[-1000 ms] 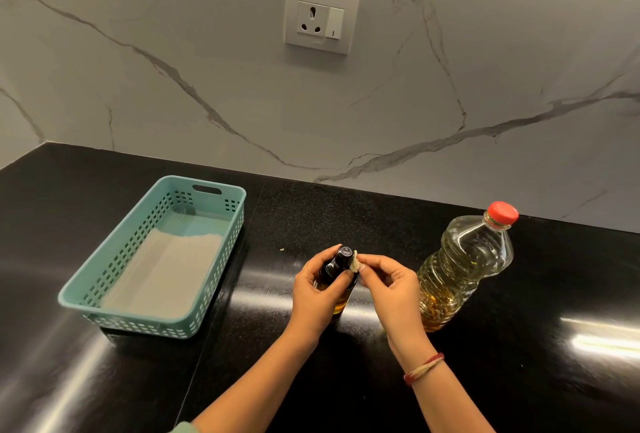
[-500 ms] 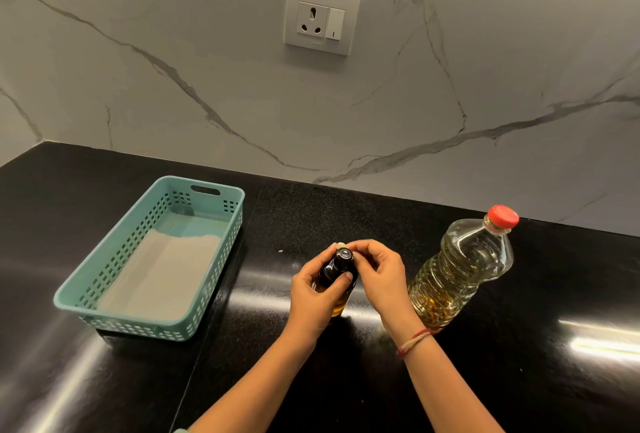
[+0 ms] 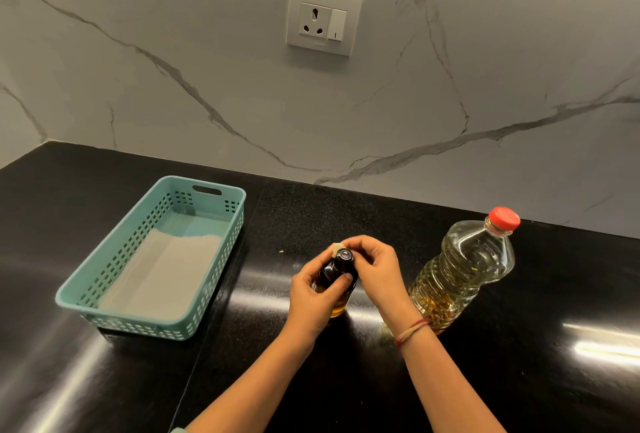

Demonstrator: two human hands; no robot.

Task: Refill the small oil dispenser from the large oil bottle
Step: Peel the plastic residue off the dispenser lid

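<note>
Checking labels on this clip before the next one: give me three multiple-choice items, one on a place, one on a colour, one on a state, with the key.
1. Where does the large oil bottle stand? A. in the air B. on the counter, right of the right hand C. left of both hands
2. What colour is its cap? A. red B. green C. white
3. What is the left hand doing? A. lying flat B. holding the cap C. gripping the small dispenser
Key: 1 B, it stands on the counter past that hand; 2 A, the cap is red; 3 C, its fingers curl round the dispenser.
</note>
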